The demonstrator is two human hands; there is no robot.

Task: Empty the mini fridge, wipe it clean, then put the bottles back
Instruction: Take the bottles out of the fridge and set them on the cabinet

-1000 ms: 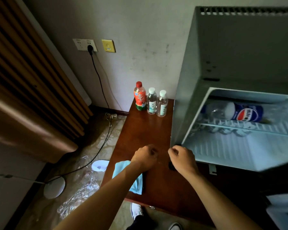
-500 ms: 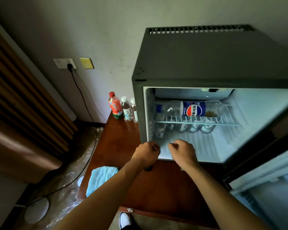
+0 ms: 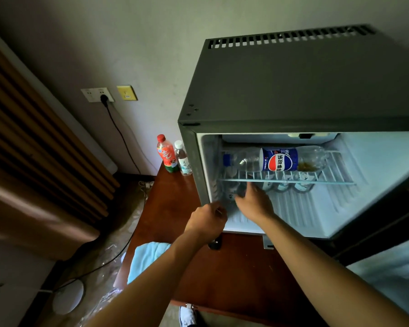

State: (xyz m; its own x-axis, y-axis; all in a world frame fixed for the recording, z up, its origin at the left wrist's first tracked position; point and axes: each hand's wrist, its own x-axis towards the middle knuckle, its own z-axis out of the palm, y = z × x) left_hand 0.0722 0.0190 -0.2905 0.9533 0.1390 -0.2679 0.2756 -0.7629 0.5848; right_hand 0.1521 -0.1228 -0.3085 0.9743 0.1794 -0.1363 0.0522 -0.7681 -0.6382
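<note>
The dark mini fridge [image 3: 293,79] stands open on a brown table [image 3: 234,279]. A big cola bottle [image 3: 279,159] lies on its wire shelf [image 3: 328,182]. Several small water bottles [image 3: 300,184] stand below the shelf at the back. My right hand [image 3: 253,204] is inside the lower compartment, fingers stretched toward the leftmost small bottle [image 3: 232,192]; whether they touch it is unclear. My left hand [image 3: 207,219] hovers curled at the fridge's front left edge and holds nothing. A red-capped orange bottle [image 3: 167,154] and a small water bottle [image 3: 183,161] stand on the table left of the fridge.
A light blue cloth [image 3: 147,258] lies on the table's left edge. The fridge door [image 3: 387,267] hangs open at the right. A black power cable [image 3: 123,142] runs from the wall socket down to the floor. A slatted wooden panel fills the left side.
The view has shifted closer to the fridge. My right hand has uncurled and gone into the lower compartment toward the small bottles. My left hand stays curled near the fridge's front edge.
</note>
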